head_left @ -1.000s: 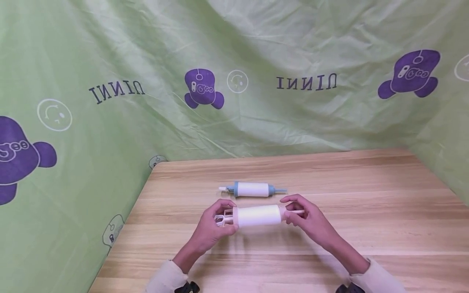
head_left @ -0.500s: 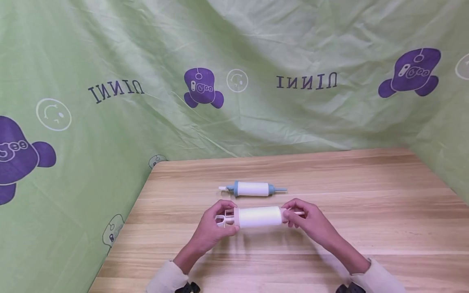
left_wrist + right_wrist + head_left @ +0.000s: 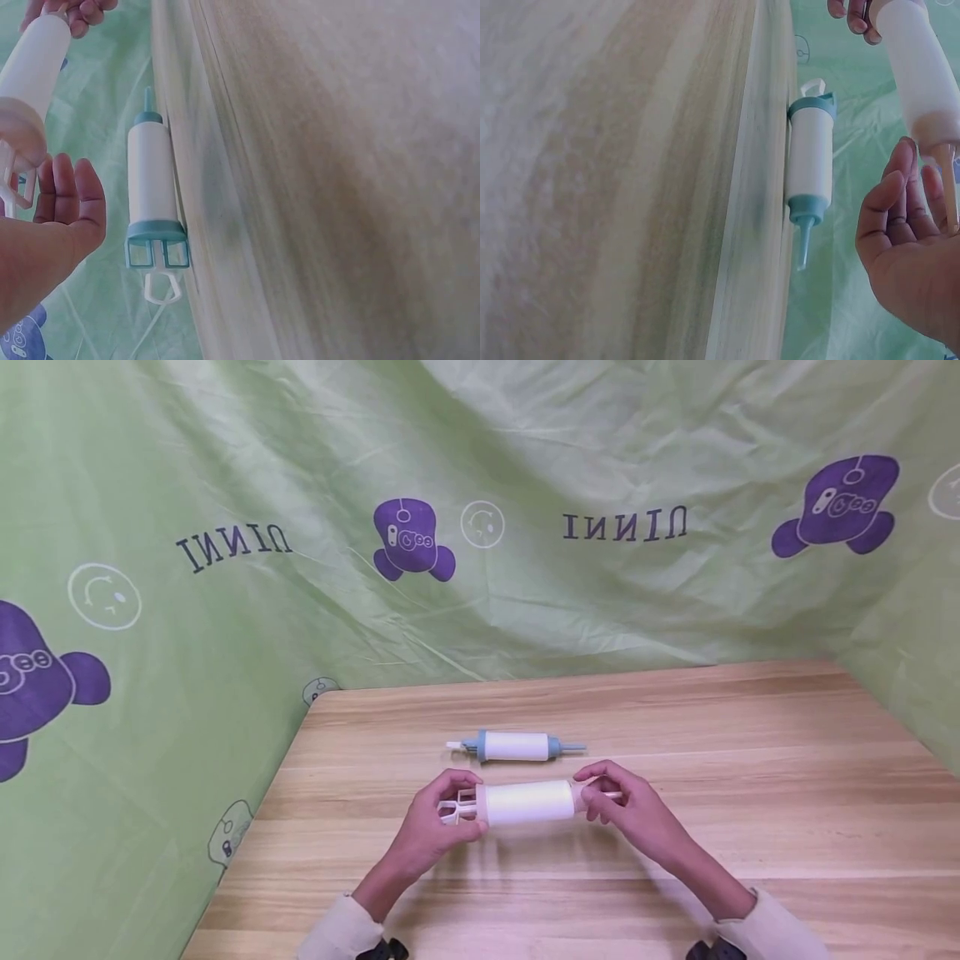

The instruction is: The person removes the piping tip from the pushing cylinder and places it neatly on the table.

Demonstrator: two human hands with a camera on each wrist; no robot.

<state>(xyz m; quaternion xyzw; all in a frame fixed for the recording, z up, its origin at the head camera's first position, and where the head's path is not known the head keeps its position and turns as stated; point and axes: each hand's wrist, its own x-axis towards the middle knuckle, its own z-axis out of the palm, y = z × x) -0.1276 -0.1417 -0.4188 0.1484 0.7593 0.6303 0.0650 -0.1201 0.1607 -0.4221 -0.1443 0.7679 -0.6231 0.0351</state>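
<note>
A large white-barrelled syringe with pink ends (image 3: 528, 802) is held level above the table, its plunger handle to the left and nozzle to the right. My left hand (image 3: 433, 818) grips the pink flange at the handle end between thumb and fingers. At the other end, my right hand (image 3: 637, 810) pinches the pink cap around the nozzle, with the index finger raised away from it. Both hands flank the barrel in the wrist views too, where part of the handle is cut off. Behind them lies a second syringe (image 3: 516, 747) with blue ends, untouched.
The wooden table (image 3: 750, 760) extends to both sides of the hands. A green cloth (image 3: 525, 610) printed with purple figures hangs behind the table and along its left and right sides.
My right index finger came down toward the nozzle cap half a second ago and is now lifted again. The held syringe shifts only slightly; the blue-ended one stays in place.
</note>
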